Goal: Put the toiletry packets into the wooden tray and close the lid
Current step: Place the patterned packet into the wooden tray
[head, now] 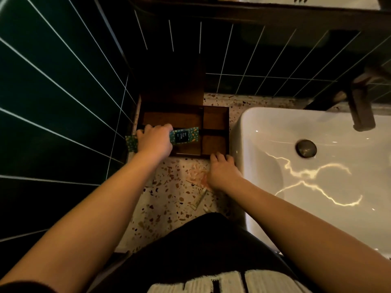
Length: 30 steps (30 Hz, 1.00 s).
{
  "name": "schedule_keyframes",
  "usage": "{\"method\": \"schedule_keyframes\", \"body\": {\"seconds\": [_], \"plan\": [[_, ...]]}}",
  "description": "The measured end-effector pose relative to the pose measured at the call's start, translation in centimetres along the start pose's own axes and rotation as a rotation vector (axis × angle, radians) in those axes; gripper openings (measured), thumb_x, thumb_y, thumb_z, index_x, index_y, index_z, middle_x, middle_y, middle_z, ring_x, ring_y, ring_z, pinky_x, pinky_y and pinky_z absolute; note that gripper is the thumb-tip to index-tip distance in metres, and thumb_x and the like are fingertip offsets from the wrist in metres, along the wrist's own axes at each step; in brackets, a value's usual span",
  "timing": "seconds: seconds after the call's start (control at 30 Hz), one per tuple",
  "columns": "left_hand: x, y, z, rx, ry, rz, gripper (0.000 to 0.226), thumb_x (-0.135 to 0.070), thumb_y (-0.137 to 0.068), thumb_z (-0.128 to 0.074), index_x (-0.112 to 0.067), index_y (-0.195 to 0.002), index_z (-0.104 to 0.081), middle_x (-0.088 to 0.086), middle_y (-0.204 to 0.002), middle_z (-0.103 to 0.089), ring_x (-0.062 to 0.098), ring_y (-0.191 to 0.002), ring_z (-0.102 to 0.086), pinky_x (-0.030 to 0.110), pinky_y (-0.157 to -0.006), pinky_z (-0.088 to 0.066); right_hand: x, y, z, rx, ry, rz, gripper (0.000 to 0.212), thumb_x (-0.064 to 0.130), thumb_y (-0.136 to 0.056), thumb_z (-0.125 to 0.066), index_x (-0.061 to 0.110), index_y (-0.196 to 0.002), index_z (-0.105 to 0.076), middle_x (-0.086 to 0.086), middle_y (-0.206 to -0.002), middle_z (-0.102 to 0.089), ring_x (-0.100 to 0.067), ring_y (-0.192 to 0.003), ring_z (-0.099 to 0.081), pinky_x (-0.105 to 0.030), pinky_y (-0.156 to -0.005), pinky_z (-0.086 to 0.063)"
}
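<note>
The dark wooden tray [215,118] sits in the counter's back left corner, divided into compartments, with its lid [175,81] standing upright against the tiled wall. My left hand [155,140] holds a long green patterned packet [184,135] level over the tray's front left compartment; the packet's other end pokes out left of my fingers. My right hand [222,170] rests on the counter at the tray's front right corner, fingers curled over an orange-patterned packet [195,173]; whether it grips it I cannot tell. A pale slim packet [198,199] lies nearer to me.
A white basin [317,176] with a dark drain fills the right side, and a dark tap [361,108] hangs over it. Dark green tiled walls close in the left and back. The terrazzo counter [169,197] runs between wall and basin.
</note>
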<state>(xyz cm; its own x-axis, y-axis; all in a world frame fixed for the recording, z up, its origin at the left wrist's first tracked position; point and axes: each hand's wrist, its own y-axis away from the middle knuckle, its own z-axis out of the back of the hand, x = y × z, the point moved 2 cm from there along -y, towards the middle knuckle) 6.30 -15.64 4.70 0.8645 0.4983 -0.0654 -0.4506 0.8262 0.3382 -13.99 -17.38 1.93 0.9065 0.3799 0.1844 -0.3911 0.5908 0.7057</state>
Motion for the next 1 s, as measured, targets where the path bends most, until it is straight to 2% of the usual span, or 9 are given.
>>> {"method": "schedule_keyframes", "body": {"seconds": [0.17,0.27,0.4,0.57,0.63,0.77,1.0], "plan": [[-0.8,-2.8,-2.0,0.091,-0.065,-0.047,0.046,-0.015,-0.096,-0.054,-0.030,-0.139,-0.053,0.007,-0.136,-0.060,0.036,-0.132,-0.040,0.058,-0.112,-0.027,0.0,0.0,0.0,0.011,-0.021,0.000,0.080,0.041,-0.098,-0.049,0.010,-0.159,-0.007,-0.011,-0.167,-0.008,-0.043,-0.150,-0.006,-0.051,-0.121,-0.022],[-0.6,-3.9,-2.9,0.114,-0.027,-0.094,0.044,-0.016,-0.097,-0.056,-0.031,-0.138,-0.056,0.007,-0.134,-0.060,0.037,-0.130,-0.042,0.058,-0.111,-0.028,0.0,0.2,0.1,0.019,-0.035,-0.001,0.082,0.044,-0.097,-0.049,0.010,-0.159,-0.007,-0.011,-0.167,-0.007,-0.042,-0.150,-0.006,-0.052,-0.121,-0.021],[0.2,-3.9,-4.2,-0.045,0.071,-0.221,0.041,-0.015,-0.094,-0.059,-0.026,-0.134,-0.060,0.008,-0.132,-0.057,0.034,-0.124,-0.047,0.051,-0.105,-0.035,0.0,0.4,0.2,0.024,-0.025,0.006,0.079,0.042,-0.099,-0.046,0.011,-0.159,-0.006,-0.010,-0.168,-0.006,-0.042,-0.150,-0.005,-0.052,-0.120,-0.022],[1.0,-1.6,-5.1,-0.274,0.164,-0.192,0.036,-0.020,-0.090,-0.065,-0.022,-0.126,-0.063,0.007,-0.129,-0.054,0.035,-0.119,-0.047,0.051,-0.099,-0.038,0.1,0.4,0.2,0.015,0.007,0.009,0.078,0.043,-0.099,-0.044,0.010,-0.159,-0.006,-0.011,-0.167,-0.006,-0.043,-0.150,-0.006,-0.051,-0.121,-0.021],[0.9,-0.9,-5.6,-0.214,0.178,-0.183,0.033,-0.027,-0.095,-0.060,-0.023,-0.128,-0.064,0.007,-0.132,-0.053,0.035,-0.119,-0.049,0.050,-0.099,-0.040,0.1,0.4,0.2,0.019,0.011,0.010,0.078,0.044,-0.100,-0.044,0.010,-0.159,-0.006,-0.011,-0.168,-0.005,-0.043,-0.150,-0.005,-0.051,-0.121,-0.020],[0.7,-0.1,-7.2,0.014,0.120,-0.146,0.044,-0.047,-0.103,-0.040,-0.034,-0.143,-0.052,0.004,-0.154,-0.043,0.032,-0.140,-0.037,0.052,-0.109,-0.033,0.2,0.3,0.1,0.025,0.024,0.009,0.080,0.044,-0.099,-0.045,0.011,-0.159,-0.004,-0.010,-0.168,-0.003,-0.043,-0.151,-0.004,-0.051,-0.122,-0.020],[0.8,0.3,-7.8,0.136,0.083,-0.152,0.058,-0.058,-0.103,-0.021,-0.037,-0.157,-0.027,-0.001,-0.168,-0.017,0.026,-0.154,-0.010,0.055,-0.119,-0.018,0.3,0.3,0.2,0.021,0.045,0.003,0.082,0.045,-0.098,-0.048,0.011,-0.159,-0.004,-0.011,-0.168,-0.004,-0.043,-0.150,-0.005,-0.049,-0.121,-0.018]]}}
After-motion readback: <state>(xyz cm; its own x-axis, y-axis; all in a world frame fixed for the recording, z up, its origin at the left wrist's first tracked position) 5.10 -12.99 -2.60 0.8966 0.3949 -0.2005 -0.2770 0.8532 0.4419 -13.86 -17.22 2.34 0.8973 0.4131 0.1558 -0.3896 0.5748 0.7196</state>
